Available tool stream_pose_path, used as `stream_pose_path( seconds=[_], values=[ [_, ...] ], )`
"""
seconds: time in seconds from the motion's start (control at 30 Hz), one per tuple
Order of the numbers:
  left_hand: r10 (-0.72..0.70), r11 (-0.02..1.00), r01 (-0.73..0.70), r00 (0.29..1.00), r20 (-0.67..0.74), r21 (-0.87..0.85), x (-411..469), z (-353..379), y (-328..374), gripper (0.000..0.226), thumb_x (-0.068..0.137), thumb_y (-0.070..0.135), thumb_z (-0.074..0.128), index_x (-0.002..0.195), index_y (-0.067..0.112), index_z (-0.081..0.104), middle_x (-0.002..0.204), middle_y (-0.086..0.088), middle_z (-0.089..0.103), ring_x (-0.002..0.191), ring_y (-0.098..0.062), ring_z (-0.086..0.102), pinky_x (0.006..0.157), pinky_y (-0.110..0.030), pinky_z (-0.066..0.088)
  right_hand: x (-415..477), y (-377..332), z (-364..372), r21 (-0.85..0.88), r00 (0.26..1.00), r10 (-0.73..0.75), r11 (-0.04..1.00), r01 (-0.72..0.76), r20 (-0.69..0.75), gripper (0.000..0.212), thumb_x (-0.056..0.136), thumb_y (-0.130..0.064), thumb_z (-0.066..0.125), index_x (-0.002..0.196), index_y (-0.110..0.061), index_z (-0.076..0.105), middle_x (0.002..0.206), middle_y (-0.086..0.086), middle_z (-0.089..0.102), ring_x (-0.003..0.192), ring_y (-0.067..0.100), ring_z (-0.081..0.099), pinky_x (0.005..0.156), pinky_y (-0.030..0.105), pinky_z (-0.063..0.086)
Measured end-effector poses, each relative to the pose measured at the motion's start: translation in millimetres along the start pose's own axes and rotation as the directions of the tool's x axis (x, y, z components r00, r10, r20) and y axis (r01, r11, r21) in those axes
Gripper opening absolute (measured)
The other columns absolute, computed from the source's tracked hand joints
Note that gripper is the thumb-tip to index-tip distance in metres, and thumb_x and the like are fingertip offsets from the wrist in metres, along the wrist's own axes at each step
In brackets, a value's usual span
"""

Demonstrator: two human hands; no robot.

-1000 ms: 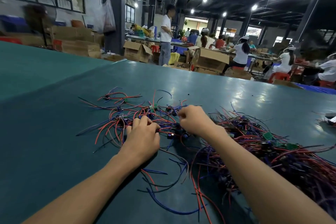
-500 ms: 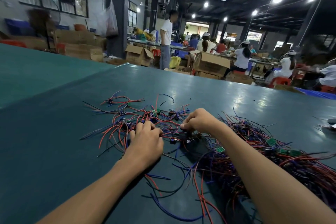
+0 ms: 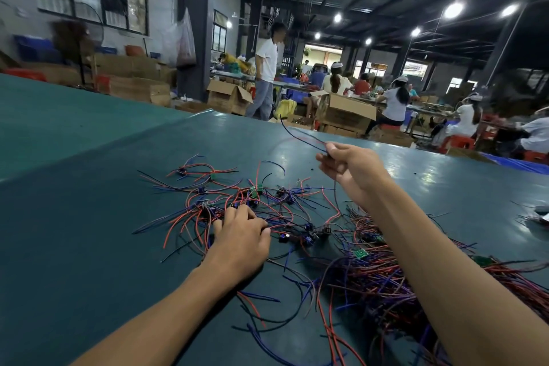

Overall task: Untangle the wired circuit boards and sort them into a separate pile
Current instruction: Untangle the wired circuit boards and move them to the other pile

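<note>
Two hands split the work: the left hand [image 3: 242, 242] lies flat, fingers spread, pinning the loose spread of red and blue wired circuit boards [image 3: 237, 202] on the teal table [image 3: 74, 217]. The right hand [image 3: 350, 171], raised beyond it, pinches a thin dark wire [image 3: 300, 135] running up and left; the dense tangled heap [image 3: 386, 279] lies nearer the right arm.

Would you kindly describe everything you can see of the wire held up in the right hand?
The wire is thin, dark blue and flexible, apparently plastic-insulated. It is pinched in the fingertips of the raised right hand, above the green table. Its free end curves up and away to the left, touching nothing. A thin dark strand hangs below the hand toward the spread wires; whether they are the same wire is unclear.
</note>
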State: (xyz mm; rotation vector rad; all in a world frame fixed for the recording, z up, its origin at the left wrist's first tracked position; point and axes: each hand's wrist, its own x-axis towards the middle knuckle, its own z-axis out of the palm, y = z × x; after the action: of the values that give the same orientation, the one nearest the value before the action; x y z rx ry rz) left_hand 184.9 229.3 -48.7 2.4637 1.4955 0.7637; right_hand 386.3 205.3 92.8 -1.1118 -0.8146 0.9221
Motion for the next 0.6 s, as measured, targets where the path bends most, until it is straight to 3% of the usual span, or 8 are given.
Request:
stream_pose_path(
  seconds=[0.1,0.2,0.27,0.37,0.5,0.6],
  values=[
    [0.002,1.0,-0.002,1.0,-0.002,-0.003,0.1,0.9,-0.5,0.036,0.103,0.045,0.041,0.126,0.029,0.065,0.119,0.004,0.044,0.119,-0.02,0.033,0.102,-0.045,0.031,-25.7,7.4,3.5,0.099,0.994,0.026,0.994,-0.036,0.104,0.013,0.101,-0.005,0.053,0.104,0.002,0.064,0.085,0.011,0.067,0.079,0.022,0.072,0.081,0.037,0.059],
    [0.007,0.999,-0.008,1.0,-0.027,-0.049,-1.1,-0.8,1.0,0.035,0.103,0.046,0.042,0.125,0.032,0.065,0.116,0.006,0.044,0.118,-0.018,0.034,0.101,-0.043,0.028,-58.3,27.9,-1.1,0.168,0.973,0.054,0.981,-0.093,0.225,0.021,0.102,-0.007,0.052,0.116,0.005,0.061,0.093,0.013,0.072,0.082,0.022,0.072,0.076,0.034,0.061],
    [0.028,0.991,-0.041,0.995,-0.097,-0.129,-2.7,-4.0,4.3,0.032,0.103,0.045,0.045,0.125,0.034,0.065,0.113,0.01,0.048,0.118,-0.016,0.036,0.097,-0.038,0.026,-76.8,45.3,-4.3,0.249,0.953,0.086,0.955,-0.162,0.29,0.024,0.1,-0.008,0.053,0.12,0.005,0.058,0.102,0.016,0.072,0.084,0.023,0.072,0.078,0.035,0.061],
    [0.126,0.94,-0.198,0.958,-0.258,-0.277,-7.6,-14.7,11.6,0.025,0.102,0.035,0.055,0.121,0.031,0.07,0.107,0.012,0.058,0.112,-0.014,0.044,0.093,-0.033,0.03,-95.9,66.3,-5.8,0.339,0.935,0.131,0.908,-0.247,0.33,0.017,0.093,-0.005,0.057,0.109,-0.002,0.059,0.111,0.021,0.071,0.082,0.024,0.071,0.08,0.037,0.062],
    [0.248,0.787,-0.372,0.921,-0.3,-0.492,-14.6,-24.6,22.5,0.02,0.1,0.019,0.059,0.112,0.02,0.074,0.106,0.005,0.07,0.106,-0.014,0.059,0.096,-0.03,0.045,-109.6,77.5,-1.8,0.348,0.93,0.136,0.901,-0.26,0.341,0.012,0.09,-0.009,0.062,0.101,-0.008,0.067,0.109,0.019,0.071,0.081,0.023,0.071,0.077,0.033,0.062],
    [0.159,0.478,-0.238,0.97,-0.183,-0.846,-14.3,-31.6,32.3,0.027,0.098,0.019,0.054,0.117,0.024,0.073,0.106,0.009,0.074,0.095,-0.002,0.066,0.081,-0.016,0.048,-114.6,79.6,-0.9,0.387,0.946,0.127,0.89,-0.242,0.298,0.022,0.086,-0.011,0.069,0.107,-0.007,0.067,0.102,0.014,0.073,0.081,0.022,0.072,0.072,0.032,0.061]
  ],
)
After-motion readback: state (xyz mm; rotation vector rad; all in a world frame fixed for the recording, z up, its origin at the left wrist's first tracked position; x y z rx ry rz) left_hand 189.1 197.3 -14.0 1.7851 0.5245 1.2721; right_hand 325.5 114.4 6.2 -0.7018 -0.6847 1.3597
